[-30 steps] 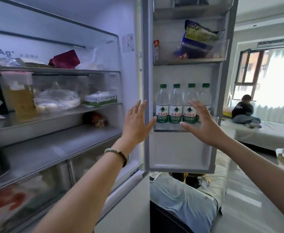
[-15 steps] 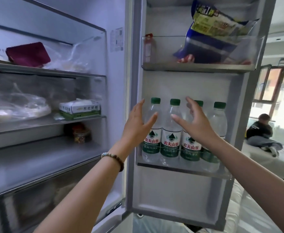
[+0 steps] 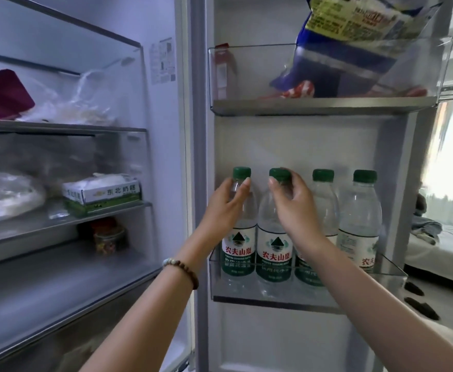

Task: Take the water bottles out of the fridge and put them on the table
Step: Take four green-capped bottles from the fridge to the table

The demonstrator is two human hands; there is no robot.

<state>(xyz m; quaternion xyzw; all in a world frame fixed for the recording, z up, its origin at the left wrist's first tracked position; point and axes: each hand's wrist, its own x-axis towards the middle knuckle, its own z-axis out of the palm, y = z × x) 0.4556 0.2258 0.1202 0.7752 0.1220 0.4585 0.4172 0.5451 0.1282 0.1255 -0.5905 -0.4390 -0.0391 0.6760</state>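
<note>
Several clear water bottles with green caps and red-and-green labels stand in a row in the clear lower door bin (image 3: 391, 275) of the open fridge door. My left hand (image 3: 226, 208) grips the neck of the leftmost bottle (image 3: 238, 253) just under its cap. My right hand (image 3: 292, 205) grips the second bottle (image 3: 273, 259) at its neck and cap. A third bottle (image 3: 325, 200) and a fourth bottle (image 3: 359, 224) stand untouched to the right. All the bottles stand upright in the bin.
The upper door bin (image 3: 321, 106) holds a blue and yellow bag (image 3: 354, 44). Fridge shelves on the left carry a white and green box (image 3: 102, 194), plastic bags and a dark red item (image 3: 2, 92). A bed (image 3: 439, 242) lies beyond the door.
Both hands were open in front of the bottles; they have moved forward and closed round the necks of the two left bottles. The view has come closer to the door.
</note>
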